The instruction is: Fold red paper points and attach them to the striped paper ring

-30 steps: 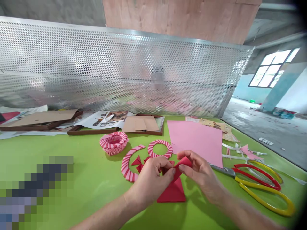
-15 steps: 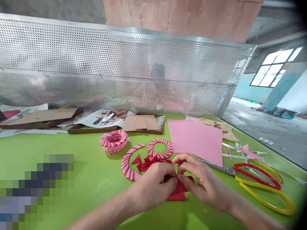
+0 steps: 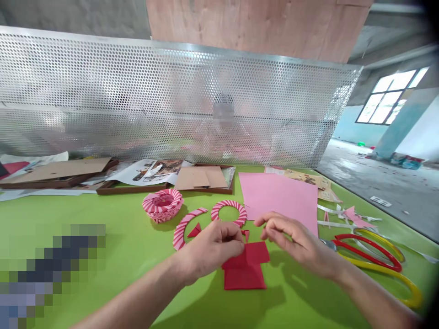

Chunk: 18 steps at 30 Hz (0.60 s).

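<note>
My left hand (image 3: 214, 251) pinches a small red paper piece (image 3: 258, 252) between thumb and fingers. Just below it, red square paper (image 3: 244, 278) lies on the green table; whether it is one sheet or a stack I cannot tell. My right hand (image 3: 297, 242) hovers to the right of the held piece, fingers loosely bent and apart, with nothing in them. Behind my left hand, a small red folded triangle (image 3: 195, 230) shows, and other red folded bits are mostly hidden. A striped pink-and-red ring (image 3: 216, 208) and a curved striped strip (image 3: 181, 228) lie beyond.
A striped paper bowl (image 3: 163, 211) stands left of the ring. Pink paper (image 3: 279, 194) lies behind my right hand. Large scissors with red and yellow handles (image 3: 368, 251) rest at right. Frames and papers (image 3: 202, 177) line the back, before a perforated metal screen (image 3: 178, 105).
My hands have drawn apart; the right one let go and moved right. The red paper in my left hand now shows flat, and more of the red square below is uncovered.
</note>
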{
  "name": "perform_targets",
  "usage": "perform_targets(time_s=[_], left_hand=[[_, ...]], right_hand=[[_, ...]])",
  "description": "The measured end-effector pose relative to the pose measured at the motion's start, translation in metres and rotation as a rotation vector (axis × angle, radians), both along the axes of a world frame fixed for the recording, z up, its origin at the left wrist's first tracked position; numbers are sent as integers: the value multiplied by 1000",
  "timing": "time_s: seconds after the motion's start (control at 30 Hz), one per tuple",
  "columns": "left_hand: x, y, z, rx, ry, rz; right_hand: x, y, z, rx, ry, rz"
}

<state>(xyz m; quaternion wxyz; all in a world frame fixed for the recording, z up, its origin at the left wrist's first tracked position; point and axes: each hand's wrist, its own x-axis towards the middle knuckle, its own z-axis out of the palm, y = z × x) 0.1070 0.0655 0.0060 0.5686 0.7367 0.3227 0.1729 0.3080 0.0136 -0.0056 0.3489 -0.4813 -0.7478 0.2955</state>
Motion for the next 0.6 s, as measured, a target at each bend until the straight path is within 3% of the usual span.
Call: perform_targets(time_s=[0.13,0.27,0.43,0.6], left_hand=[[0,6,-4,14,-26,110],[5,3,-11,44,-47,122],[6,0,-12,40,-42,104],[2,6,-10,-21,-62,137]], right_hand=[[1,4,-7,-97,242,-155],[-22,2,-18,-271,439,-109],[-37,1,-25,-164,527,-201],[-15,6,-19,-43,480,-305]])
